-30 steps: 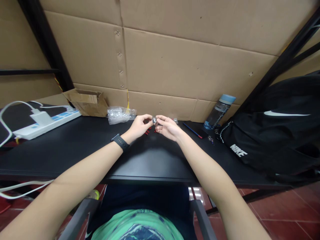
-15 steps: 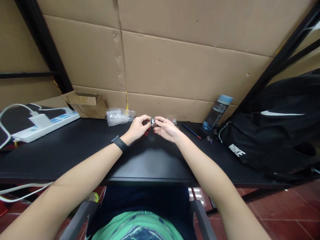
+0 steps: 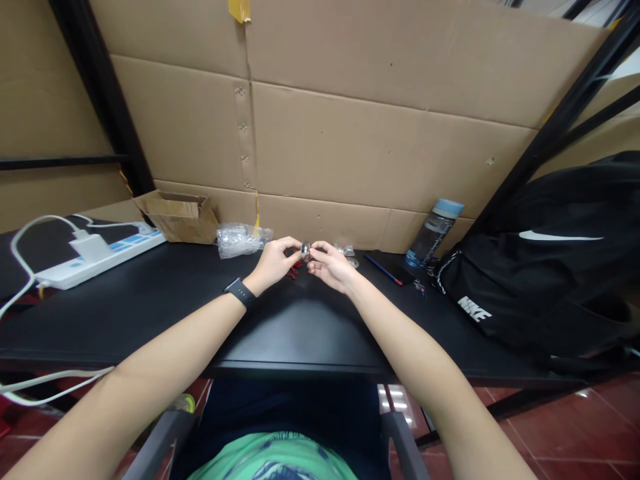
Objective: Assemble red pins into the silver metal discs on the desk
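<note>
L hand (image 3: 273, 264) & R hand (image 3: 335, 268) both pinched nearly closed on small round metal pc (image 3: 305, 250), held betw. them abv blk bench (image 3: 305, 330). Red bits (image 3: 293, 272) nr L hand; clr plastic wrap (image 3: 239, 240) farther L.

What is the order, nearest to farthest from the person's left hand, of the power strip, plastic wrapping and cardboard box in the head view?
From the left hand:
1. Plastic wrapping: just beyond the hand, slightly to its left.
2. Cardboard box: farther left, past the wrapping.
3. Power strip: farthest left, past the box.
</note>
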A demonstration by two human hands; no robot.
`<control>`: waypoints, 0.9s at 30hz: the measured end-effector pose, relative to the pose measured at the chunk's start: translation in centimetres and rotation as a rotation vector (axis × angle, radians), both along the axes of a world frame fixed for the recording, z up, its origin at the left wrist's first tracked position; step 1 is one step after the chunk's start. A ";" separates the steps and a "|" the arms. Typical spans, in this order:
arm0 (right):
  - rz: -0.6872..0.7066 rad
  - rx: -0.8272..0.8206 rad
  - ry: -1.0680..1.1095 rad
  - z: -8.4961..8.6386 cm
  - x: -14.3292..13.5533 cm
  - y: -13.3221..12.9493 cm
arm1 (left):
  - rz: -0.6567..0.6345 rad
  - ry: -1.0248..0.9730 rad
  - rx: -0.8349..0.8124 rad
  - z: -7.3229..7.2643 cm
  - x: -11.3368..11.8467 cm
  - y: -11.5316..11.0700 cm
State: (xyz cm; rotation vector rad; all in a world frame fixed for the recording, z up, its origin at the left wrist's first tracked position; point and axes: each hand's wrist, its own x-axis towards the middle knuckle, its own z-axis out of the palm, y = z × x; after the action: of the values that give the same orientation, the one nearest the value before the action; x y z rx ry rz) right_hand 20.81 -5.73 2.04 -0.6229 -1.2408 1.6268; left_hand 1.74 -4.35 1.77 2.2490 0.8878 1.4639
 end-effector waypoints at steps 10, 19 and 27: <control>-0.118 0.122 -0.233 0.4 0.3 0.1 | 0.041 -0.009 -0.076 -0.1 0.6 -0.2; -0.144 0.236 -0.300 -0.2 0.8 1.0 | 0.036 0.059 -0.077 -0.1 0.7 -0.4; -0.108 0.195 -0.197 -0.1 0.9 0.9 | 0.022 0.052 -0.063 0.4 0.8 -0.9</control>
State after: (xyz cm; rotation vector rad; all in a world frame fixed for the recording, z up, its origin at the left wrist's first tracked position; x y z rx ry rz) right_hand 21.67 -4.84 1.92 -0.7269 -1.4631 1.3604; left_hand 2.56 -5.23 2.16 2.2475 0.9632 1.3726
